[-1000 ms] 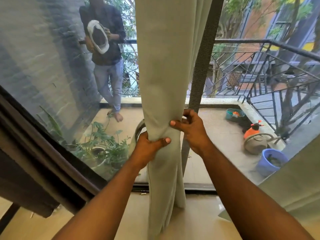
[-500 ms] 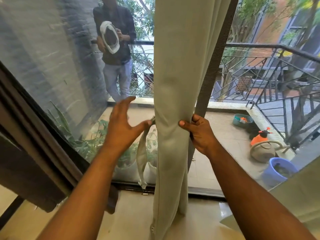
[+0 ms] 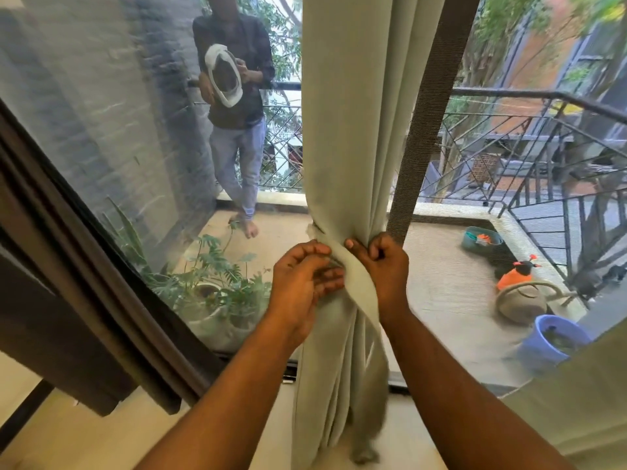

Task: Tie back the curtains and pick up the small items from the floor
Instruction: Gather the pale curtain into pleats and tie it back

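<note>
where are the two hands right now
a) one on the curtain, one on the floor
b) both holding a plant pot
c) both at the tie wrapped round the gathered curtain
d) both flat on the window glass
c: the left hand and right hand both meet at the tie cinching the curtain.

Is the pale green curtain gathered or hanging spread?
Gathered: the curtain narrows to a bunch where the tie-back band wraps it, between both hands.
</note>
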